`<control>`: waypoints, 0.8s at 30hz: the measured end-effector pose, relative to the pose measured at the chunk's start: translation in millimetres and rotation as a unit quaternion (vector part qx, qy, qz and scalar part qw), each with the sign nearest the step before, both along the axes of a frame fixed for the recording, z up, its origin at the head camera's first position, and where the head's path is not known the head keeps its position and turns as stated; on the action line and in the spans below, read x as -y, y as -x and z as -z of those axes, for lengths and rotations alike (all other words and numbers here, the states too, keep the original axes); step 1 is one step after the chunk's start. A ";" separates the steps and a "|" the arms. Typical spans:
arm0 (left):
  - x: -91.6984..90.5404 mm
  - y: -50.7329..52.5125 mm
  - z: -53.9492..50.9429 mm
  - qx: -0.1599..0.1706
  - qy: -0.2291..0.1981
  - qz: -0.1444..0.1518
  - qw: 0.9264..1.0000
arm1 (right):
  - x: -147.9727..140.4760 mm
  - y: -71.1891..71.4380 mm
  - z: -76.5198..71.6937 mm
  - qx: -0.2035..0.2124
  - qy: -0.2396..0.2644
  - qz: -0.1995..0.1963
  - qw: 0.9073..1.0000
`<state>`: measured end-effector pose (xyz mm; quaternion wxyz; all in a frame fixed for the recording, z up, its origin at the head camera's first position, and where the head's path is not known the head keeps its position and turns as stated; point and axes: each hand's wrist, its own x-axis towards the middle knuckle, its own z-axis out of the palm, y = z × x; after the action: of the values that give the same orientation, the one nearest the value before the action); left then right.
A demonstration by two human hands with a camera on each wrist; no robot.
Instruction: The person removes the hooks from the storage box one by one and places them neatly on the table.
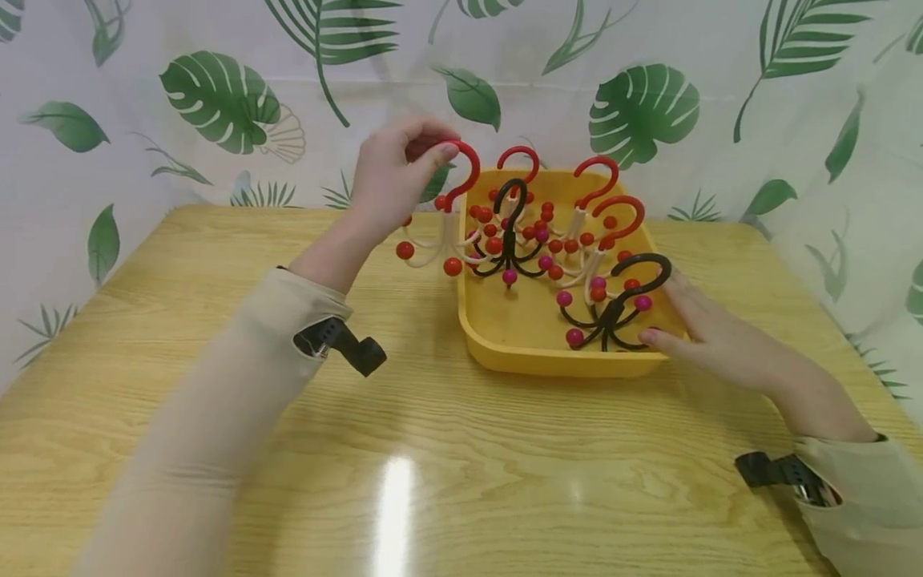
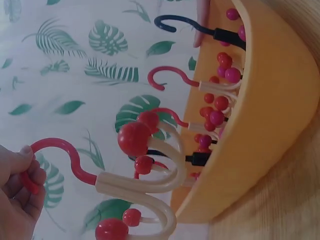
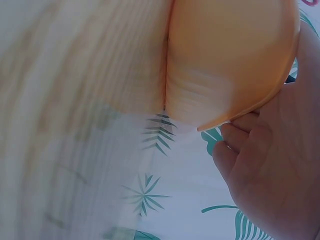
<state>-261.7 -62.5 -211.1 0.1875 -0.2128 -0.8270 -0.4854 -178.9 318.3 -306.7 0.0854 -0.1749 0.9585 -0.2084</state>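
Observation:
My left hand (image 1: 392, 172) pinches the red curved top of a multi-arm hanging hook (image 1: 448, 228), whose cream arms end in red balls. This hook hangs upright beside the left rim of a yellow tub (image 1: 562, 365); in the left wrist view, the held hook (image 2: 122, 182) shows its arms in front of the tub wall. At the tub's right front corner my right hand (image 1: 728, 344) grips the rim, thumb on the inner side near a black hook (image 1: 611, 314). In the right wrist view its fingers (image 3: 234, 137) curl against the tub's edge, partly hidden.
Inside the tub stand more cream hooks with red tops (image 1: 595, 172) and another black hook (image 1: 509, 240) with pink balls. The tub sits on a wooden table (image 1: 324, 449), before a leaf-patterned backdrop (image 1: 534, 48).

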 end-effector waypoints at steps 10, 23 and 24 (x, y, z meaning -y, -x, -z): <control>14.6 24.5 13.3 0.046 -0.047 -0.051 0.996 | 1.0 -0.8 0.5 0.000 0.003 0.002 1.000; 18.2 56.2 35.8 0.062 -0.052 -0.105 0.991 | 0.9 -1.3 0.6 0.009 0.017 0.002 1.000; 17.7 59.3 38.3 0.065 -0.057 -0.110 0.990 | 0.7 -1.5 0.6 0.011 0.019 0.002 1.000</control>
<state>-321.1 -80.1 -249.4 0.1970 -0.0773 -0.8271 -0.5207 -177.4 317.6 -307.3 0.0918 -0.1723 0.9539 -0.2281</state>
